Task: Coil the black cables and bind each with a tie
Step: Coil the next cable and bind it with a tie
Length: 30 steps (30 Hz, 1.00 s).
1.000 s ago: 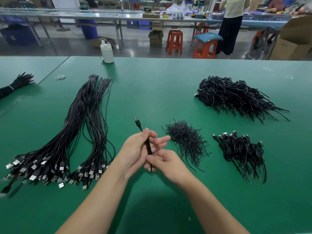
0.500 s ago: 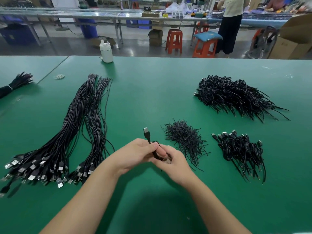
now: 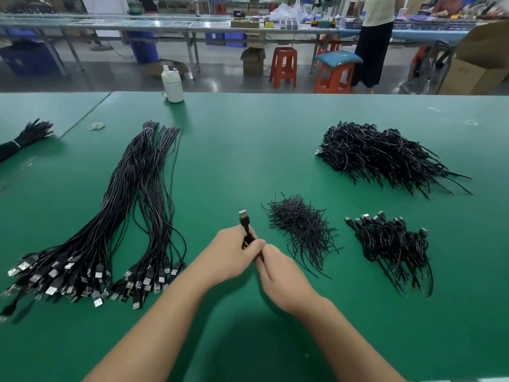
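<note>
My left hand (image 3: 230,253) grips a coiled black cable (image 3: 246,226) above the green table (image 3: 234,150); its USB plug sticks up out of the fist. My right hand (image 3: 278,271) meets it from the right and pinches the coil's lower end; whether a tie is between those fingers is hidden. Long straight black cables (image 3: 121,216) lie in two bundles at the left, plugs toward me. A heap of short black ties (image 3: 301,230) lies just right of my hands. Bound coils (image 3: 391,244) lie further right, and a bigger pile of coils (image 3: 380,155) sits behind them.
A white bottle (image 3: 172,85) stands at the table's far edge. Another cable bundle (image 3: 24,137) lies on the neighbouring table at far left, and a rubber band (image 3: 95,126) lies by the seam. Across the aisle are stools (image 3: 283,66), benches and a standing person (image 3: 374,40).
The cable went from a straight length held upright to a tight coil in my left fist. Both hands closed together and the plug now points up and left.
</note>
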Each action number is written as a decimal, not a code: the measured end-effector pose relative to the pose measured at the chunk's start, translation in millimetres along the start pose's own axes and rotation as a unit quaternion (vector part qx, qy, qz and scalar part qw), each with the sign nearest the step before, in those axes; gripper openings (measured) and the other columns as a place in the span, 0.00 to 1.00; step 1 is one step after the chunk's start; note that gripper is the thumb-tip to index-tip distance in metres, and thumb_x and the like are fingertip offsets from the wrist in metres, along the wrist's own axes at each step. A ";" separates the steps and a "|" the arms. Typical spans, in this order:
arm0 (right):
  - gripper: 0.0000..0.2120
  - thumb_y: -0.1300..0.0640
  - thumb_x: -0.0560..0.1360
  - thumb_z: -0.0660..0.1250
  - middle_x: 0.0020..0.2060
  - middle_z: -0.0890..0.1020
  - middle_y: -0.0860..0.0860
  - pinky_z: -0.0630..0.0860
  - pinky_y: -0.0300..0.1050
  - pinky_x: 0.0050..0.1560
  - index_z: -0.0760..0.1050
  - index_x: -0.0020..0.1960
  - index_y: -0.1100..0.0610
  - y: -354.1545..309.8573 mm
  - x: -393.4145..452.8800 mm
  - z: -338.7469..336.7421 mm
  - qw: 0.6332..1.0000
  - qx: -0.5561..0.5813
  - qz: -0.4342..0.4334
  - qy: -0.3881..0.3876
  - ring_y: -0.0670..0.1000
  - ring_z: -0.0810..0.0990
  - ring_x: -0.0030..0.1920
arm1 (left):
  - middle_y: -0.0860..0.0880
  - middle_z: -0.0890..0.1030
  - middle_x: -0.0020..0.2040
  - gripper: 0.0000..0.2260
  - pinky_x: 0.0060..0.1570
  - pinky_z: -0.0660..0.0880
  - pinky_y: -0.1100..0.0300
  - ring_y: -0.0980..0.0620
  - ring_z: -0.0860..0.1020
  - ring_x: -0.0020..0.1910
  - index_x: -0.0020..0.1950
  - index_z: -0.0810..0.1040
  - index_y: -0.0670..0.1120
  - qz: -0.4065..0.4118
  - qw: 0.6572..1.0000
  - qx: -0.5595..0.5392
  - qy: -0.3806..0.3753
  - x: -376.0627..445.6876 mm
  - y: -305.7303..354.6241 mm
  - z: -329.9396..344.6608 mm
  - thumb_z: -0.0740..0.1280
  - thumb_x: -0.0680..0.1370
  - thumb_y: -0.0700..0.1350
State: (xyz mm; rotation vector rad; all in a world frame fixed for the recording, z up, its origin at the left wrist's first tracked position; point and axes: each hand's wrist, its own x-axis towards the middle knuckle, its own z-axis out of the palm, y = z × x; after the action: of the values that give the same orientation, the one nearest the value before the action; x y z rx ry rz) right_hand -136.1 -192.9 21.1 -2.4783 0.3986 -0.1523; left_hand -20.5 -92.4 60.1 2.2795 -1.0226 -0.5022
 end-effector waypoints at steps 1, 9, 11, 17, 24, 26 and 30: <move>0.13 0.50 0.84 0.50 0.53 0.76 0.51 0.73 0.54 0.55 0.68 0.62 0.54 1.1 -0.6 1.5 0.999 0.034 0.009 -0.011 0.54 0.76 0.52 | 0.57 0.78 0.37 0.07 0.33 0.65 0.69 0.63 0.74 0.36 0.41 0.74 0.55 -0.006 1.000 0.002 0.001 2.6 -1.3 0.9 0.65 0.78 0.53; 0.12 0.56 0.85 0.50 0.32 0.68 0.54 0.70 0.44 0.36 0.69 0.49 0.58 4.9 -10.8 10.8 0.924 0.357 0.103 -0.091 0.49 0.68 0.29 | 0.54 0.80 0.37 0.05 0.38 0.70 0.62 0.55 0.77 0.37 0.41 0.76 0.52 0.020 0.996 0.049 -0.066 13.4 1.7 4.3 0.66 0.77 0.49; 0.13 0.58 0.85 0.50 0.30 0.71 0.55 0.71 0.47 0.35 0.67 0.45 0.59 9.4 -12.7 9.4 0.920 0.364 0.103 -0.104 0.50 0.70 0.27 | 0.55 0.79 0.38 0.05 0.39 0.70 0.63 0.55 0.77 0.39 0.42 0.76 0.53 0.033 0.994 0.063 -0.085 15.5 2.7 9.0 0.67 0.77 0.48; 0.13 0.56 0.85 0.52 0.31 0.67 0.47 0.67 0.43 0.29 0.66 0.42 0.54 29.2 -12.8 18.7 0.922 0.356 0.144 -0.042 0.45 0.65 0.26 | 0.54 0.79 0.39 0.04 0.37 0.69 0.63 0.56 0.75 0.37 0.43 0.76 0.51 0.022 0.995 0.005 -0.102 26.7 7.4 25.2 0.67 0.78 0.49; 0.12 0.55 0.84 0.53 0.39 0.75 0.46 0.66 0.43 0.43 0.72 0.48 0.53 52.5 -11.0 5.8 0.955 0.211 0.170 0.124 0.49 0.73 0.42 | 0.48 0.77 0.32 0.06 0.33 0.72 0.61 0.52 0.73 0.29 0.56 0.76 0.45 -0.056 0.937 -0.319 -0.129 40.0 13.5 48.1 0.68 0.79 0.40; 0.14 0.55 0.84 0.52 0.37 0.72 0.51 0.63 0.48 0.42 0.68 0.44 0.59 62.3 -12.6 1.1 0.945 0.185 0.201 0.180 0.54 0.70 0.41 | 0.50 0.78 0.39 0.08 0.41 0.73 0.60 0.51 0.75 0.36 0.57 0.77 0.48 -0.037 0.969 -0.232 -0.082 47.2 5.4 57.4 0.67 0.79 0.39; 0.15 0.55 0.84 0.52 0.34 0.71 0.52 0.65 0.52 0.41 0.65 0.40 0.59 70.0 -24.1 7.0 0.943 0.187 0.193 0.195 0.52 0.68 0.36 | 0.51 0.72 0.59 0.09 0.63 0.69 0.57 0.52 0.73 0.57 0.60 0.79 0.55 0.042 0.997 0.029 -0.060 49.9 -9.1 81.1 0.68 0.79 0.48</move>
State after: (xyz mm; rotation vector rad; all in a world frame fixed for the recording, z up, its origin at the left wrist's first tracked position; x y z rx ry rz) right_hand -174.9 -234.8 -26.5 -1.9468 0.9227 -0.5083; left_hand -28.2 -154.6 -12.2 2.2681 -1.2003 -0.5879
